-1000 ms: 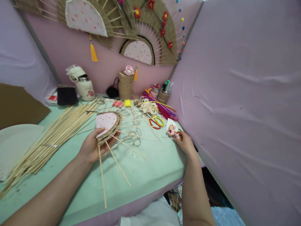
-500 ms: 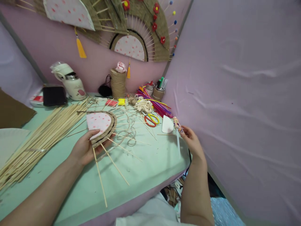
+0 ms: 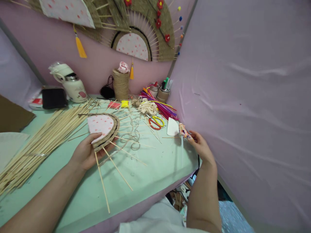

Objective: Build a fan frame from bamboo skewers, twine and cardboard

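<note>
My left hand [image 3: 93, 149] grips the lower edge of a half-round fan [image 3: 101, 125], thumb on top and fingers underneath. The fan has a white face with pink spots, a brown twine border with a dark line, and thin bamboo sticks [image 3: 118, 169] radiating out. At the table's right side, my right hand [image 3: 199, 144] is closed on the end of a glue gun [image 3: 184, 131] in a colourful patterned covering. A translucent glue stick [image 3: 182, 150] hangs from it. Beside its other end lies a white card [image 3: 172, 126].
A long bundle of bamboo sticks [image 3: 46, 142] covers the table's left. Scissors [image 3: 155, 123], loose twine [image 3: 134, 136], coloured pipe cleaners [image 3: 164, 105], a twine spool [image 3: 120, 84] and a bottle [image 3: 74, 89] lie or stand toward the back. Finished fans [image 3: 165, 48] hang on the wall.
My right hand has shifted slightly right and down, and the glue gun has turned, showing more of its patterned covering. My left hand keeps its hold on the fan, and the view has tilted slightly.
</note>
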The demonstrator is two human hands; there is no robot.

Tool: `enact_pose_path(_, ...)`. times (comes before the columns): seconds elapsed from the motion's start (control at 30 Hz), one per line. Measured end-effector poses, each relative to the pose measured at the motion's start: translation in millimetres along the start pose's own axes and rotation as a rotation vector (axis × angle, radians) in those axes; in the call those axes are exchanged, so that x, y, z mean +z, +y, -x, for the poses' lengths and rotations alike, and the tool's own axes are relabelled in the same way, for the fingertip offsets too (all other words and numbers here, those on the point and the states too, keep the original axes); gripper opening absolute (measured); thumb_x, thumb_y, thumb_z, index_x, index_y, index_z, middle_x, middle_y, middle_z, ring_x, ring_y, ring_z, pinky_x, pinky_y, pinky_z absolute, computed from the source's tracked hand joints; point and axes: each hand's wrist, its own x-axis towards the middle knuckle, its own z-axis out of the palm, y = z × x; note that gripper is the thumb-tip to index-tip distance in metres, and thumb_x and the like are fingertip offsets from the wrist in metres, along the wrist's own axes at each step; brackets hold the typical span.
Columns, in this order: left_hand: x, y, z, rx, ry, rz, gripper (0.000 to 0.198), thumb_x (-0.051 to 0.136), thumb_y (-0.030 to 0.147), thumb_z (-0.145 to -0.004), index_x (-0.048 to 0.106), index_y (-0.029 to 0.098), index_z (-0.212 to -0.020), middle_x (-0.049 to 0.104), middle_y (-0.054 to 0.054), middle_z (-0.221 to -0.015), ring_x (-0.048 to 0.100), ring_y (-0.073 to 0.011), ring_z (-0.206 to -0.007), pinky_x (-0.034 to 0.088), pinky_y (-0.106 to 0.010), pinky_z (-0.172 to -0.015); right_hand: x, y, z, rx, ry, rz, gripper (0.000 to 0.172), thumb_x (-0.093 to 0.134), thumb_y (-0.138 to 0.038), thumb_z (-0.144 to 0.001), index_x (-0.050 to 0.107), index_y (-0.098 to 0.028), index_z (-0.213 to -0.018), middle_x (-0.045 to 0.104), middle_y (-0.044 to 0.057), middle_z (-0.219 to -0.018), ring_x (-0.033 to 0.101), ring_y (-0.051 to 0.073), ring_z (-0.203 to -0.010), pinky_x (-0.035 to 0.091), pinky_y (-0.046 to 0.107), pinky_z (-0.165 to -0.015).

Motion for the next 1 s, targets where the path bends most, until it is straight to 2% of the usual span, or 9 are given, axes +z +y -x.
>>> enact_pose_path(0.2,0.8,-1,1,0.018,0.001,-0.011,0.028,0.046,0.011,-0.085,0.065,0.007,-0.104,0.076,-0.012,-0.089,0.074,-0.023,-0.078,0.063,-0.032,-0.066,-6,-6,10,0.0,-0.124,-0.235,0.055,0.072,-0.047,-0.073,0.06,-0.024,-0.122,0.063,0.009,-0.125,0.059,0.024,-0.108,0.048,0.038,-0.092)
enact_pose_path(0.3,-0.5,-1,0,0.028,-0.008,-0.014,0.027,0.045,0.012,-0.085,0.065,0.008,-0.103,0.076,-0.011,-0.089,0.074,-0.0226,-0.078,0.062,-0.031,-0.066,-7,-9,15,-0.01,-0.149,-0.337,0.053,0.072,-0.046,-0.074,0.059,-0.027,-0.123,0.063,0.008,-0.126,0.06,0.024,-0.109,0.049,0.037,-0.091)
enact_pose_path(0.43,-1.2,-2,-1,0.028,-0.001,-0.009,0.027,0.045,0.013,-0.085,0.066,0.008,-0.102,0.077,-0.011,-0.09,0.074,-0.023,-0.08,0.063,-0.032,-0.067,-4,-14,16,-0.024,-0.307,-0.244,0.055,0.075,-0.04,-0.072,0.06,-0.027,-0.123,0.065,0.006,-0.113,0.06,0.022,-0.104,0.047,0.035,-0.091)
enact_pose_path(0.5,-0.8,-1,0,0.034,-0.001,0.0,0.026,0.045,0.012,-0.085,0.066,0.008,-0.101,0.077,-0.01,-0.09,0.074,-0.0226,-0.079,0.063,-0.032,-0.067,2,-19,14,-0.04,-0.409,-0.146,0.056,0.074,-0.037,-0.071,0.059,-0.025,-0.124,0.064,0.005,-0.107,0.059,0.022,-0.101,0.046,0.035,-0.091)
enact_pose_path(0.57,0.0,-1,0,0.04,0.003,0.005,0.026,0.044,0.012,-0.086,0.066,0.008,-0.1,0.077,-0.01,-0.088,0.074,-0.022,-0.077,0.062,-0.031,-0.066,12,-24,12,-0.06,-0.457,-0.023,0.056,0.073,-0.034,-0.07,0.06,-0.023,-0.123,0.063,0.005,-0.104,0.058,0.022,-0.099,0.045,0.036,-0.091)
enact_pose_path(0.7,1.2,0,1,0.043,0.015,0.001,0.026,0.045,0.012,-0.085,0.065,0.007,-0.101,0.077,-0.011,-0.089,0.074,-0.0227,-0.077,0.063,-0.032,-0.065,31,-36,10,-0.077,-0.486,0.161,0.055,0.069,-0.027,-0.069,0.059,-0.021,-0.123,0.063,0.005,-0.103,0.058,0.022,-0.098,0.044,0.038,-0.093)
enact_pose_path(0.83,1.2,0,1,0.042,0.012,0.003,0.026,0.046,0.012,-0.085,0.066,0.007,-0.101,0.077,-0.012,-0.089,0.074,-0.0236,-0.078,0.063,-0.033,-0.065,32,-39,11,-0.061,-0.505,0.229,0.06,0.072,-0.03,-0.067,0.058,-0.02,-0.124,0.063,0.007,-0.109,0.058,0.023,-0.099,0.045,0.037,-0.09)
enact_pose_path(0.93,0.5,-1,-1,0.038,-0.004,0.009,0.026,0.046,0.012,-0.085,0.065,0.007,-0.101,0.076,-0.012,-0.089,0.074,-0.0233,-0.077,0.063,-0.032,-0.065,23,-38,1,-0.067,-0.432,0.277,0.062,0.074,-0.037,-0.067,0.057,-0.021,-0.124,0.062,0.009,-0.119,0.058,0.024,-0.106,0.045,0.037,-0.093)
enact_pose_path(1.0,0.2,-1,-1,0.031,-0.001,0.016,0.027,0.046,0.012,-0.085,0.065,0.006,-0.102,0.076,-0.012,-0.089,0.074,-0.0231,-0.077,0.063,-0.032,-0.065,20,-40,-16,-0.066,-0.336,0.328,0.057,0.069,-0.04,-0.073,0.057,-0.02,-0.124,0.062,0.011,-0.121,0.058,0.024,-0.109,0.045,0.037,-0.094)
